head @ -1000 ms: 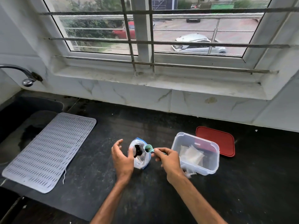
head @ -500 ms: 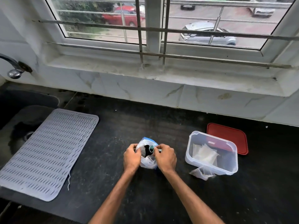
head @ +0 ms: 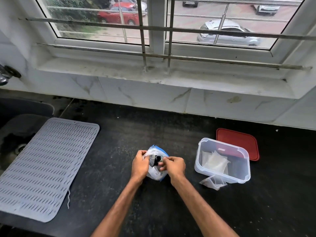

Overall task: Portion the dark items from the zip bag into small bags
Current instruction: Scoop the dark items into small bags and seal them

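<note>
Left hand (head: 139, 164): fingers curled round the left lip of the zip bag (head: 156, 174), gripping the film.
Right hand (head: 174, 165): pinching the right lip. A small greenish round thing sits at its fingertips; I can't tell if it is held too.
Zip bag: upright on the black counter (head: 136, 206) between both hands, mouth spread. The dark items (head: 156, 161) are low inside.
Small bags (head: 213, 161): in the clear tub (head: 240, 176) to the right, with one loose bag (head: 212, 183) at its front corner.
Risk, tipping: only my grip holds the bag up. If I free a hand to reach the tub, it likely folds and spills.
Risk, loss: dark pieces would be hard to spot on the black counter.
Risk, tear: spreading the lips too hard may split the film.
</note>
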Tool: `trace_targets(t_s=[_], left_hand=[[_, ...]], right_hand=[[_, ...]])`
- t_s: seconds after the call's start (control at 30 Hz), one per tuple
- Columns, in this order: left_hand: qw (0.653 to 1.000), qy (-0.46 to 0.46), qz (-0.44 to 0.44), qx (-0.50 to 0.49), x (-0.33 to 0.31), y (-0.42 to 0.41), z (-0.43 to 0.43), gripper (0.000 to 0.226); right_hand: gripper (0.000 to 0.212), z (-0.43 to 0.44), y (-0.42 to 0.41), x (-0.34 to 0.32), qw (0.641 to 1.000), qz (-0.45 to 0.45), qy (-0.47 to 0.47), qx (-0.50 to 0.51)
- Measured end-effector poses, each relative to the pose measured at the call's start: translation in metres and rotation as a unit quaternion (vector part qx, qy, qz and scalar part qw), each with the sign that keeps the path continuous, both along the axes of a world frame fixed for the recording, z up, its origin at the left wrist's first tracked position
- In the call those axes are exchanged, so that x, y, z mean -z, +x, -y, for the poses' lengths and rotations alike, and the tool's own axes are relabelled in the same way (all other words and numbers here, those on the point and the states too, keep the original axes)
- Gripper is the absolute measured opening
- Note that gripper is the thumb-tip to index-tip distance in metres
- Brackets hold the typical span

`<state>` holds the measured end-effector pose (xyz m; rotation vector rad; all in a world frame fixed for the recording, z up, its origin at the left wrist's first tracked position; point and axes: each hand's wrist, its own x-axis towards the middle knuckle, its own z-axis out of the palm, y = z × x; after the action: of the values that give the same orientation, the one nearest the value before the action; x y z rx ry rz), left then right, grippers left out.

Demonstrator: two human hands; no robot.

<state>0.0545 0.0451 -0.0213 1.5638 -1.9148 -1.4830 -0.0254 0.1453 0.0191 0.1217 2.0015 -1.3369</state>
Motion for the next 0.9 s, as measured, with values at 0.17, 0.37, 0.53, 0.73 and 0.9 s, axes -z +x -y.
trace_targets(t_s=[0.17, 0.37, 0.53, 0.73, 0.9], left_hand=[[0.999, -0.011, -0.013, -0.035, -0.007, -0.002, -0.003, 0.006], [0.996, 0.027, -0.065, -0.059, -0.011, 0.006, -0.005, 0.022], [0.967, -0.202, -0.095, -0.125, -0.033, 0.015, -0.027, 0.031], [0.968, -0.17, -0.172, 0.064, -0.037, -0.012, -0.13, 0.029], [0.965, -0.146, -0.119, 0.181, -0.011, -0.04, -0.197, 0.043]], right_hand=[[0.015, -0.01, 0.001, -0.015, 0.999, 0.025, -0.034, -0.002], [0.011, -0.033, -0.005, -0.026, 0.994, 0.089, -0.069, -0.002], [0.009, -0.069, -0.019, -0.056, 0.982, 0.14, -0.124, -0.009], [0.011, -0.163, -0.057, -0.074, 0.985, 0.093, -0.14, 0.045], [0.008, -0.211, -0.081, -0.069, 0.995, -0.012, -0.093, 0.04]])
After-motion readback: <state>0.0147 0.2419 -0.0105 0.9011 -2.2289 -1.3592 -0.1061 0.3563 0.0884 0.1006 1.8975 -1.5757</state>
